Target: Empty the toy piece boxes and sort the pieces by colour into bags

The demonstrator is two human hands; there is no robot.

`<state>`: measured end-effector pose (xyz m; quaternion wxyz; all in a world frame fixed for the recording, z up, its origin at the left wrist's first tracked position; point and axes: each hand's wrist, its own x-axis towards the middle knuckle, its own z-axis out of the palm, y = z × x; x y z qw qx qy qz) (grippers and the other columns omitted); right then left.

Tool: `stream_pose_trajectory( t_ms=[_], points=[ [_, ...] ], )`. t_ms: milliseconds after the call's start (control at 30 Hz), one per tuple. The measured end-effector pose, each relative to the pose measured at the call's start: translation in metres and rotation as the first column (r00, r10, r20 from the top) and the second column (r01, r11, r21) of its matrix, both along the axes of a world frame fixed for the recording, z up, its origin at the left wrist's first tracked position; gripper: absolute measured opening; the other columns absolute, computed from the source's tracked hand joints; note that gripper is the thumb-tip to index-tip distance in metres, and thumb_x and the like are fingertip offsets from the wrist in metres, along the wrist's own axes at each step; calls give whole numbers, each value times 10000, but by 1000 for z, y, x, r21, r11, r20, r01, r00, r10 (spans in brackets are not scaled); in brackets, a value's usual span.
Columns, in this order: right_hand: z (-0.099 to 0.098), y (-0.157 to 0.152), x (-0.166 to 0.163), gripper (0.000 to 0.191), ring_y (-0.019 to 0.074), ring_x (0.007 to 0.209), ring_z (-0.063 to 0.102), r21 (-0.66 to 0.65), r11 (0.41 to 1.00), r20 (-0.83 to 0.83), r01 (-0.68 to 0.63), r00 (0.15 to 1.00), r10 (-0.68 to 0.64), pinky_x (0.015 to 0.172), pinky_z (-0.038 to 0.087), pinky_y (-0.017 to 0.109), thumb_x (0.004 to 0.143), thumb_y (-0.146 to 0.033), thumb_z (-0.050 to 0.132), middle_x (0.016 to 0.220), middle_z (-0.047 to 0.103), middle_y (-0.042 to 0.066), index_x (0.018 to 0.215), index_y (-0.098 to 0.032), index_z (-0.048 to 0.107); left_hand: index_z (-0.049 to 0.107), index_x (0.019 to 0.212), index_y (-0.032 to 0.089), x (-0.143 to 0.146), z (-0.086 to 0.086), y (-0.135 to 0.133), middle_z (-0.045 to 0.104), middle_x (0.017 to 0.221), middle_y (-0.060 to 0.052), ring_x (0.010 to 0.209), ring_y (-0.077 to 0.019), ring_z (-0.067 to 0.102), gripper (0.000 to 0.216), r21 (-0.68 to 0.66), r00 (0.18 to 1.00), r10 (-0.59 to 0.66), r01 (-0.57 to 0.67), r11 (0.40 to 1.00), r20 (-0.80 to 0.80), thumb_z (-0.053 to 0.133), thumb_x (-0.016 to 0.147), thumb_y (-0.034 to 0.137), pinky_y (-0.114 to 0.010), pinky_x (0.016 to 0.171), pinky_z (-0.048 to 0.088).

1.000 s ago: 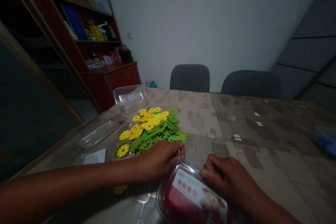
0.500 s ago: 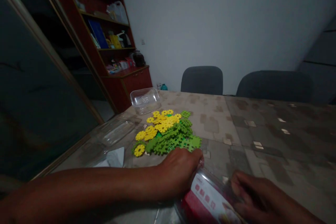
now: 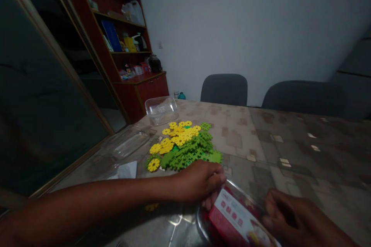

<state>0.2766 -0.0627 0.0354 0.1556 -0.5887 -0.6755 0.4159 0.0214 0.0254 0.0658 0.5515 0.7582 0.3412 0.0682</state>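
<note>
A clear plastic box (image 3: 232, 216) with a red and white label and red contents sits at the near edge of the view. My left hand (image 3: 203, 181) is closed on its far left corner. My right hand (image 3: 292, 212), its fingers curled, grips the box's right side; its fingertips are partly in shadow. Beyond my left hand lies a heap of green notched plastic pieces (image 3: 191, 150) and yellow flower-shaped pieces (image 3: 181, 135). One more yellow piece (image 3: 151, 207) shows under my left forearm.
An open clear container (image 3: 160, 112) stands behind the heap. Left of the heap are a clear plastic lid (image 3: 131, 142) and a folded white paper (image 3: 127, 170). Two grey chairs (image 3: 224, 88) stand across the patterned table (image 3: 237, 123). A red shelf cabinet (image 3: 150, 88) is at the back left.
The box has turned slightly, showing more of its label and red contents. My right hand has shifted a little to the right. My left thumb and fingers have come into view at the corner.
</note>
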Motion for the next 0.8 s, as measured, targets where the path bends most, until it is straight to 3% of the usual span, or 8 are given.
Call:
stream_pose_trajectory(
  t_ms=[67, 133, 200, 233, 333, 467, 633, 800],
  points=[
    [5, -1, -3, 393, 169, 624, 470, 33, 999, 32, -5, 999, 4, 563, 303, 282, 895, -581, 477, 678, 543, 5, 709, -236, 475, 451, 769, 208, -1, -1, 1, 521, 565, 37, 479, -130, 516, 320, 3, 1000, 3, -3, 1000, 26, 344, 1019, 377, -236, 496, 409],
    [6, -1, -6, 380, 161, 618, 466, 65, 998, 45, -15, 999, 12, 561, 290, 280, 911, -561, 469, 674, 533, -5, 712, -236, 455, 456, 730, 201, -2, -2, 3, 505, 596, 29, 527, -129, 491, 347, 119, 999, 16, -20, 993, 34, 361, 1015, 375, -244, 531, 393],
    [5, 0, -7, 387, 149, 602, 443, 82, 996, 18, -23, 1000, 21, 554, 276, 276, 915, -561, 467, 657, 496, -23, 707, -238, 426, 510, 749, 186, -3, -6, 6, 525, 670, 12, 613, -140, 495, 313, 207, 998, 39, -48, 977, 49, 452, 985, 384, -253, 576, 387],
    [5, 1, -7, 393, 144, 593, 426, 87, 996, -2, -12, 1000, 13, 550, 270, 274, 912, -566, 468, 644, 471, -32, 701, -239, 415, 545, 800, 179, -4, -8, 7, 550, 720, 2, 660, -149, 511, 261, 190, 996, 47, -60, 980, 70, 521, 954, 388, -254, 594, 392],
    [4, 5, -5, 404, 135, 586, 382, 100, 992, -45, 71, 997, -67, 540, 250, 270, 878, -572, 516, 624, 410, -48, 679, -238, 404, 571, 1001, 167, -6, -20, 9, 620, 866, -28, 768, -179, 574, 314, -91, 977, 85, -68, 994, 197, 718, 811, 370, -262, 641, 438],
    [-2, 5, -3, 449, 128, 599, 331, 37, 987, -177, 157, 973, -148, 541, 243, 262, 858, -617, 539, 639, 353, -61, 676, -237, 385, 553, 1003, 151, -5, -31, 7, 633, 900, -43, 788, -177, 606, 385, -419, 919, 211, -56, 906, 333, 779, 740, 318, -292, 721, 475],
    [3, 0, 3, 411, 138, 640, 343, -124, 990, -309, 72, 945, -108, 581, 290, 264, 817, -580, 620, 675, 375, -57, 721, -236, 415, 546, 955, 166, 2, -33, -1, 586, 739, 18, 613, -114, 543, 314, -442, 887, 283, -102, 891, 365, 767, 765, 282, -222, 571, 435],
    [8, -6, 10, 397, 153, 674, 367, -185, 983, -271, 3, 961, -54, 611, 297, 280, 738, -511, 692, 688, 411, -47, 700, -238, 407, 520, 1028, 172, 7, -31, -14, 562, 656, 36, 480, -102, 493, 389, -419, 852, 323, -138, 897, 411, 719, 817, 432, -198, 448, 368]
  ],
)
